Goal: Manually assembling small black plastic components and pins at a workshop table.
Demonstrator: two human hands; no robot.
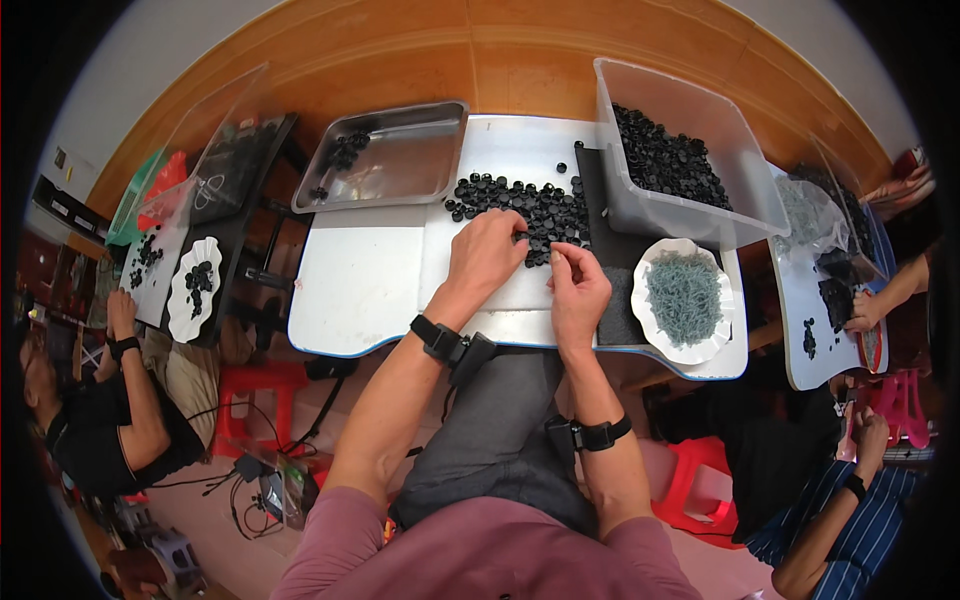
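A pile of small black round cap-like parts [540,205] is spread on the white tabletop in front of me. At its near edge my left hand [485,250] is closed, thumb and fingers curled round what looks like one small black round part [520,237]. Just to its right, my right hand [578,292] is closed in a pinch beside the pile. Whatever lies between its fingertips is too small to make out. The two hands are close together but apart.
A metal tray [385,185] holding several black parts stands far left. Far right is a clear plastic bin [690,215] of black parts on a dark mat [622,300]. Near right, a white scalloped plate [645,325] bears grey-green thin pieces [685,297]. People work at tables on both sides.
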